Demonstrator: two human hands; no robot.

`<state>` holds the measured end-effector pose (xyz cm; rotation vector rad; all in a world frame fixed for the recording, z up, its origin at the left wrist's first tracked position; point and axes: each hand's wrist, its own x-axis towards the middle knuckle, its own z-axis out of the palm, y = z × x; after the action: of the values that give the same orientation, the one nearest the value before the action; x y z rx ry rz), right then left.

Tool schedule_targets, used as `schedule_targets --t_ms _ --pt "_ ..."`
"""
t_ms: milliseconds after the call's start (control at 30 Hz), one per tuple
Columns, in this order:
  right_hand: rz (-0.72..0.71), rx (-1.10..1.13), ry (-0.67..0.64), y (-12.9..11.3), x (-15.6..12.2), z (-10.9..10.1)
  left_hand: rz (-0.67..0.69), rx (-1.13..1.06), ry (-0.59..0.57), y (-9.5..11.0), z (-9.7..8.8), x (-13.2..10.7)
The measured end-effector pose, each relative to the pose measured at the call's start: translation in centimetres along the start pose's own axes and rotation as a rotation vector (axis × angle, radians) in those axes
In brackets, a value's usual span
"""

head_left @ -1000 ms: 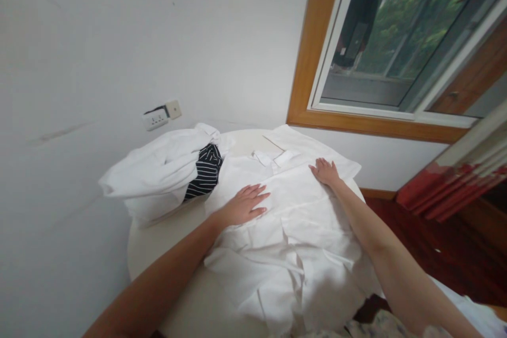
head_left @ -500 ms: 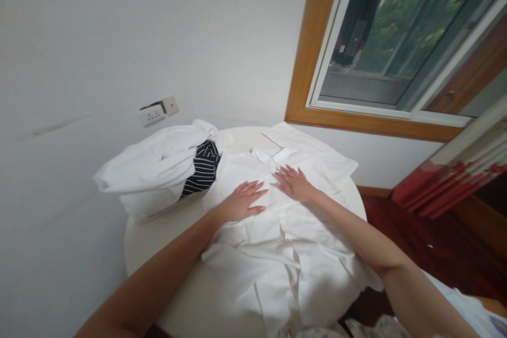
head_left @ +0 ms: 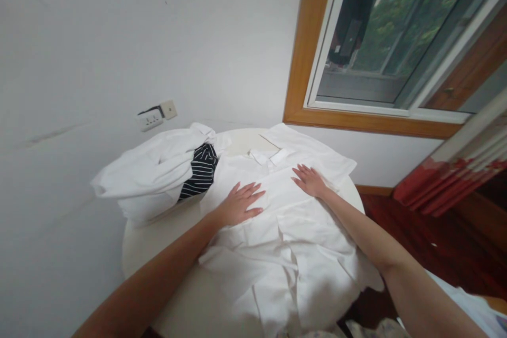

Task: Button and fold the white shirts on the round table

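A white collared shirt (head_left: 277, 195) lies spread over a round white table (head_left: 178, 296), its collar toward the wall. Wrinkles and folds gather in its lower half, which hangs near my body. My left hand (head_left: 241, 204) rests flat on the left side of the shirt's chest, fingers spread. On the right side of the chest, below the shoulder, my right hand (head_left: 309, 180) lies flat with its fingers stretched out. Neither hand grips the cloth.
A pile of white clothes (head_left: 146, 169) with a black striped cloth (head_left: 200, 171) sits at the table's left. Behind are the wall sockets (head_left: 150, 119) and a wood-framed window (head_left: 366, 124). A red and cream curtain (head_left: 431, 190) hangs at the right above a dark red floor.
My right hand has slid to the right across the shirt, away from the middle. My left hand stays in nearly the same spot. The view has shifted slightly.
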<state>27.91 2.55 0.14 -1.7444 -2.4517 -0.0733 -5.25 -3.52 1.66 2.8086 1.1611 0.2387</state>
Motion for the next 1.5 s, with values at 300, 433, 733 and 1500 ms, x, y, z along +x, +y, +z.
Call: schedule_targets --t_ms 300,433,733,1500 --pt "0.41 -0.095 0.119 2.8 -0.1 0.9 -0.208 0.048 0.035 0.2 0.5 0.1" --pt "0.471 -0.088 0.107 3.2 -0.1 1.0 -0.379 0.125 0.103 -1.0 1.0 0.1" --pt "0.451 -0.095 0.146 3.0 -0.2 0.9 -0.369 0.402 0.236 -4.9 0.2 2.1" --pt "0.466 -0.092 0.103 2.6 -0.4 0.1 -0.78 0.338 0.186 -7.4 -1.2 4.8"
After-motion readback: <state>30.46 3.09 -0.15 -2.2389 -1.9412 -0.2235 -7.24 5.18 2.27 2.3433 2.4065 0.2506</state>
